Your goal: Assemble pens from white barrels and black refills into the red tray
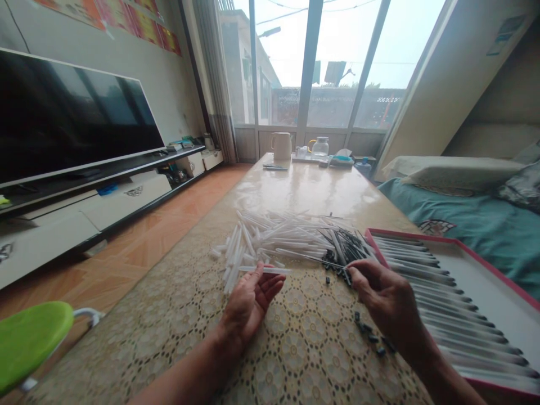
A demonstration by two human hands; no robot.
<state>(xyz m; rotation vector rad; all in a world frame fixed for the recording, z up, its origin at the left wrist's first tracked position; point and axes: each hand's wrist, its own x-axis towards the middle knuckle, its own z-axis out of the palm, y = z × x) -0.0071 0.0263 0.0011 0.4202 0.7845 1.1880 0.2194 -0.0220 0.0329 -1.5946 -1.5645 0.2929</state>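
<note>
The left hand (250,304) is holding a white tube (275,270) while the right hand (386,292) is pinching a thin rod (312,259) above the desk (185,320).

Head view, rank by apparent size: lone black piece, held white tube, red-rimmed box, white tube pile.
1. Red-rimmed box, even cut off at the right edge
2. White tube pile
3. Held white tube
4. Lone black piece

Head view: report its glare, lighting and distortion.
Head view: window very bright, glare on the table, mostly its far part; also in the head view, left hand and right hand darker than the window; head view again, wide-angle stretch towards the edges, TV slanting.
</note>
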